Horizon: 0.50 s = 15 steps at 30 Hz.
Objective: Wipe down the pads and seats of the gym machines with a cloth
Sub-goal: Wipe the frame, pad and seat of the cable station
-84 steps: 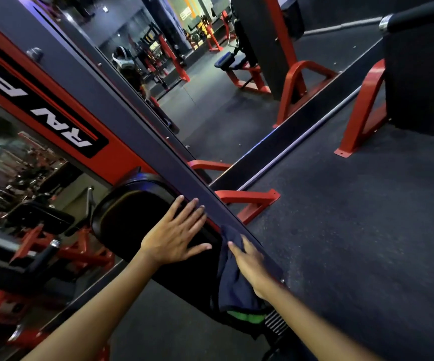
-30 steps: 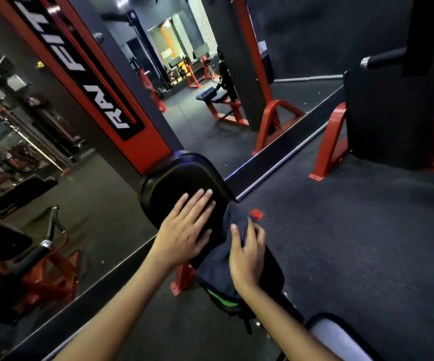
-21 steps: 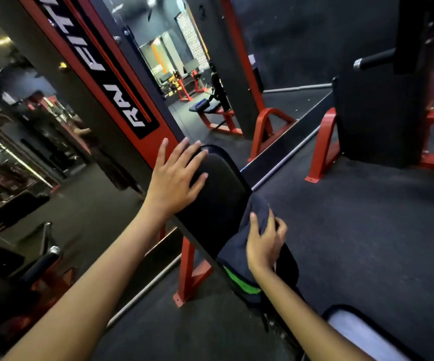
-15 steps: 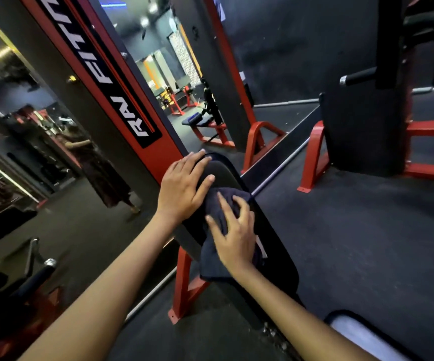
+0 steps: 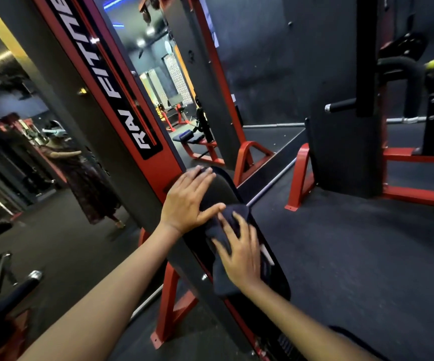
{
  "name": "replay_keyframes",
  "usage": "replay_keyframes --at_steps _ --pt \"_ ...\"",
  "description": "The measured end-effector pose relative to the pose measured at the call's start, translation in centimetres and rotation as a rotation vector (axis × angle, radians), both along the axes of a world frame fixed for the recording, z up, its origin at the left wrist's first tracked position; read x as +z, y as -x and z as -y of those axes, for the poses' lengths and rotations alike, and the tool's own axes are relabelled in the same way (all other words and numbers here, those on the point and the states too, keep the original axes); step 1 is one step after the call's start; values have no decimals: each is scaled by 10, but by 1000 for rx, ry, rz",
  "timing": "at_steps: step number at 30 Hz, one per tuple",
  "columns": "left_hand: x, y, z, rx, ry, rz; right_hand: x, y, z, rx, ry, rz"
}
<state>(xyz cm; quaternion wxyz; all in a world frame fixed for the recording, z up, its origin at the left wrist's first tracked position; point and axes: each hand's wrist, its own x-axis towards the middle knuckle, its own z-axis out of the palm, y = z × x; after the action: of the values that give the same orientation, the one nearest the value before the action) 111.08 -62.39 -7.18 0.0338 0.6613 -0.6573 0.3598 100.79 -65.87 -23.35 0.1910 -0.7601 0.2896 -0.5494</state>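
Both hands on back pad (image 5: 226,188), centre. Left hand (image 5: 184,204) flat, fingers straight, bracing far end. Right hand (image 5: 239,252) spread, pressing dark cloth (image 5: 219,272). Best: overlapping strokes, firm pressure.

White "RAW FITNE", seemingly cut off, runs along the machine's red upright (image 5: 122,105).

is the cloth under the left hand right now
No, the dark cloth lies under the right hand, while the left hand rests flat on the bare black pad.
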Motion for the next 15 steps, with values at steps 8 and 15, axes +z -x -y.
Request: replay_keyframes --at_steps 8,15 --pt "-4 0 2 -16 19 138 34 -18 29 -181 -586 110" --pt "-5 0 2 -7 30 165 -30 5 -7 -14 150 -133"
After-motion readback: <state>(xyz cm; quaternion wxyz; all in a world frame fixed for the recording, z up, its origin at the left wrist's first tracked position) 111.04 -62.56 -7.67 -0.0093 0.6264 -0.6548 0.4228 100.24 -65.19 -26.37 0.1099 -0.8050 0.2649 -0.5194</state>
